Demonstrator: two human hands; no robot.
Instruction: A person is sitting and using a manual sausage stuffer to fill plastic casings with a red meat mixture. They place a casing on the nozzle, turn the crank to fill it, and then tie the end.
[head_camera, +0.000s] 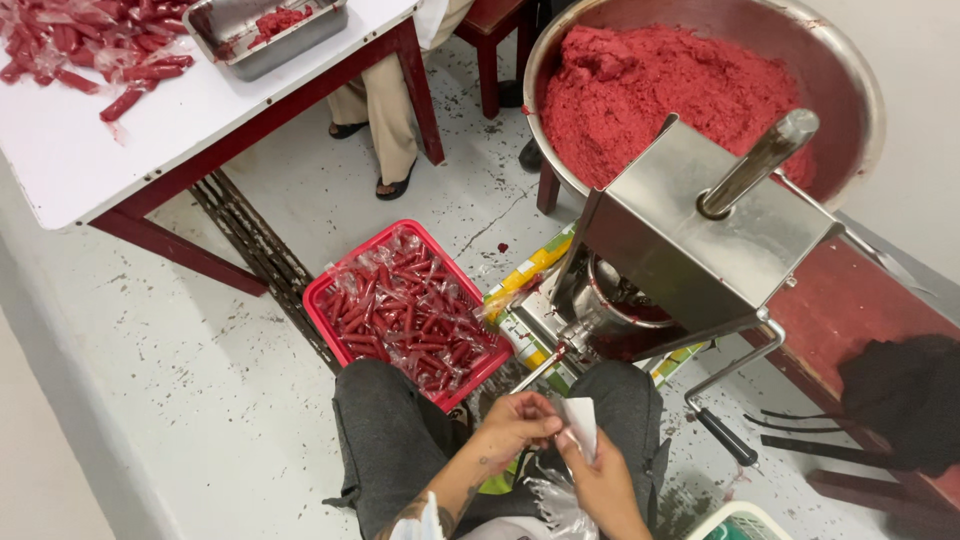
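Head view, hands: held together over the lap, just below the stuffer nozzle.
Left hand (515, 425): fingers pinched on the upper edge of a small clear plastic casing (583, 425).
Right hand (600, 480): closed around the lower part of the same casing, holding it upright; appears positioned to keep the mouth open near the nozzle.
Loose plastic (555, 505): more clear film bunched at the lap, under the right hand.
Stuffer (700, 240): steel, hand-cranked, tilted toward the knees; nozzle (545, 362) pointed at the hands, red residue in the cylinder (625, 310).
Crank handle (725, 435): black grip, hanging free at the right knee, untouched.
Steel bowl (850, 90): behind the stuffer, heaped with red ground meat (670, 90).
Red basket (325, 290): on the floor beside the left knee, filled with red sticks (405, 315) in clear wrap.
White table (120, 150): farther left, carrying more wrapped sticks (90, 45) and a steel tray (290, 40) with some red meat.
Second person (385, 100): legs and sandals only, beyond the table.
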